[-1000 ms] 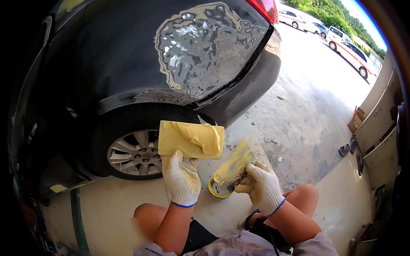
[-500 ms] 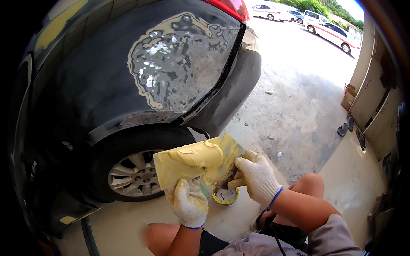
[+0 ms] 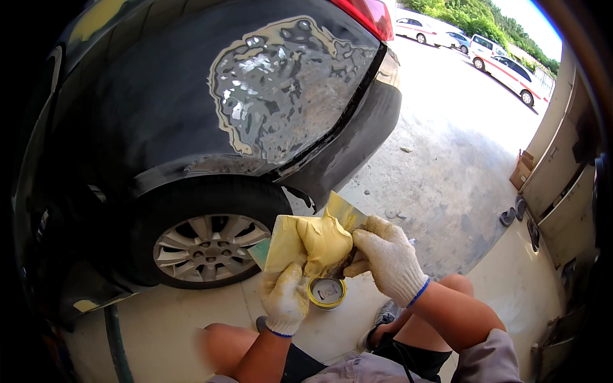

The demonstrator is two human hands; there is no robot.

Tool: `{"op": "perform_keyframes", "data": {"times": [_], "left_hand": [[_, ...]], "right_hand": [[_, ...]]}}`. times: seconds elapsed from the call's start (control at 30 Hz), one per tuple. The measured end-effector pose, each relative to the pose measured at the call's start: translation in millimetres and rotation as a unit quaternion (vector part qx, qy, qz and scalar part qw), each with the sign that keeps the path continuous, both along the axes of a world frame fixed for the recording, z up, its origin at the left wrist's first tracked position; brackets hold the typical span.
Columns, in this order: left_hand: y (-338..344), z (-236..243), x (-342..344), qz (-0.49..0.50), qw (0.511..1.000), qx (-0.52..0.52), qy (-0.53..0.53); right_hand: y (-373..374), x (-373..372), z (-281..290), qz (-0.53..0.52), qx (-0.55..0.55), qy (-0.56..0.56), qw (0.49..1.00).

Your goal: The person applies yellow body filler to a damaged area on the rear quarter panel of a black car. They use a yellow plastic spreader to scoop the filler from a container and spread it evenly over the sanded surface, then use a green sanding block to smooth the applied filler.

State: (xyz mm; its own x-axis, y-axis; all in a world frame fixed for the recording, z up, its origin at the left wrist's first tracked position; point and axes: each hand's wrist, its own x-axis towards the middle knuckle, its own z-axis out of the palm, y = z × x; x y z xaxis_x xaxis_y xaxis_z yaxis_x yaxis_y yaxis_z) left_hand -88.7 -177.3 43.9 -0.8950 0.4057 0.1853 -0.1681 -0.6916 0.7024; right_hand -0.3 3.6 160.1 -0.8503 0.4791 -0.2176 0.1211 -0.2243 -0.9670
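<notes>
My gloved left hand [image 3: 285,300] grips a flat spreader board [image 3: 282,239], tilted, with a thick mound of yellow putty [image 3: 324,239] on it. My gloved right hand [image 3: 389,258] pinches a second thin spreader [image 3: 343,207], meeting the board within the putty. Below them a round tin [image 3: 327,292] with a yellow rim sits on the floor. In front of me is a dark car's rear panel [image 3: 147,102], with a sanded, mottled grey patch [image 3: 287,96] edged in tan, above its wheel [image 3: 211,249].
A cardboard box [image 3: 522,171], pairs of sandals [image 3: 509,217] and metal cabinets [image 3: 555,210] line the right side. Several white cars [image 3: 511,73] are parked outside near trees. The red tail light [image 3: 367,16] is at the top. My bent knees flank the lower edge.
My two spreaders have come together from apart. The left board has turned and tilted toward the right one, and the putty has bunched into a mound between them.
</notes>
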Motion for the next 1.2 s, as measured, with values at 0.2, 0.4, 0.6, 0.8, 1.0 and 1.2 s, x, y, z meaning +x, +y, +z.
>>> {"op": "perform_keyframes", "data": {"times": [0.2,0.4,0.6,0.8,1.0,1.2], "left_hand": [[5,39,6,0.004,0.967,-0.154,0.201],[-15,36,-19,0.034,0.878,-0.290,0.380],[-5,30,-25,0.072,0.985,-0.159,0.000],[18,19,-26,-0.067,0.944,0.056,-0.319],[31,4,-18,-0.119,0.921,0.085,-0.362],[18,2,-24,-0.224,0.881,0.193,-0.370]], "right_hand": [[1,5,13,0.016,0.014,-0.016,1.000],[6,8,18,0.020,0.012,0.011,1.000],[11,4,22,-0.057,-0.053,0.112,0.991],[-24,-3,-31,-0.083,-0.113,0.204,0.969],[-58,7,-78,-0.027,0.076,0.211,0.974],[-46,11,-87,0.013,0.355,0.317,0.879]]}}
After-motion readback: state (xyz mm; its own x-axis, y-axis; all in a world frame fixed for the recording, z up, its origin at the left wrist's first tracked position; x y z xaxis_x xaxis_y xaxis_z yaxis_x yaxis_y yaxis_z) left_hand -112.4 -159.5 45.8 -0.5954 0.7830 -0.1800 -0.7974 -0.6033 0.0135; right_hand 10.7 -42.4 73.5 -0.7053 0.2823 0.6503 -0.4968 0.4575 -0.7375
